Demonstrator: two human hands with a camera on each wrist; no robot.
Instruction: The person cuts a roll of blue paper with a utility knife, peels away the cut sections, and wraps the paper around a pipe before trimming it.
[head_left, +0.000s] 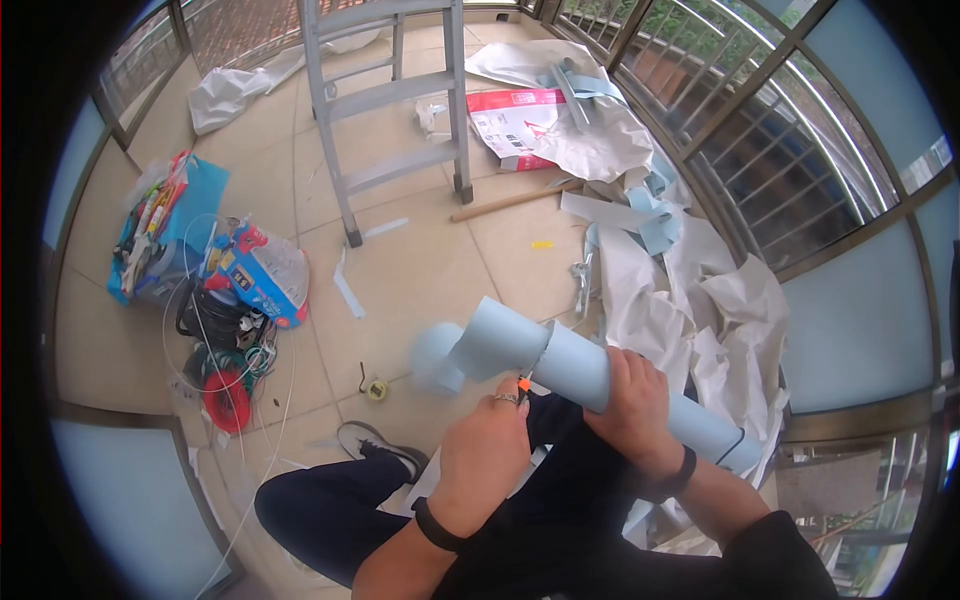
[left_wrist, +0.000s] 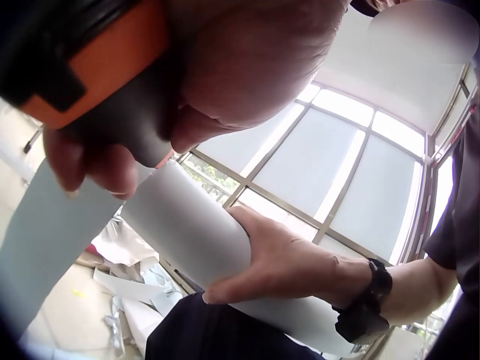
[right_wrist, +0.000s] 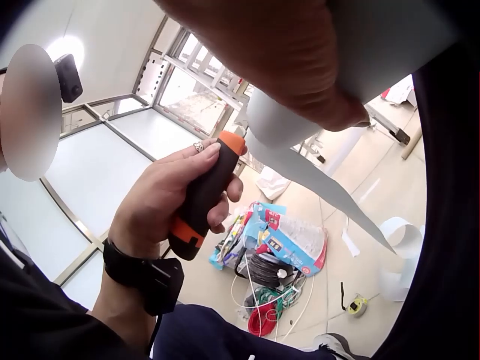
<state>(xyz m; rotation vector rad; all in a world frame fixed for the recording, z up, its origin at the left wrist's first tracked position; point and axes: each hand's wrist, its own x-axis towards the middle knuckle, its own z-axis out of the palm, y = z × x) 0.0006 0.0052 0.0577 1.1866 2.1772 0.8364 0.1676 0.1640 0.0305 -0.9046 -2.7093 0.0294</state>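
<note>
My left hand (head_left: 487,452) grips a black-and-orange utility knife (right_wrist: 204,196), its tip right at a ragged cut edge around a light blue roll of sheet material (head_left: 575,366). The right hand (head_left: 632,403) wraps over the roll further along, holding it across my lap. In the right wrist view a long strip (right_wrist: 322,184) hangs from the roll's end toward the floor, where it curls. A dark band circles the roll near its far right end in the head view. The blade itself is mostly hidden.
A stepladder (head_left: 390,100) stands ahead on the tiled floor (head_left: 400,270). Crumpled paper (head_left: 700,300) and offcuts lie along the right. Bags of tools (head_left: 180,215), cable and a red spool (head_left: 227,402) sit on the left. A tape measure (head_left: 376,389) lies near my shoe (head_left: 375,447).
</note>
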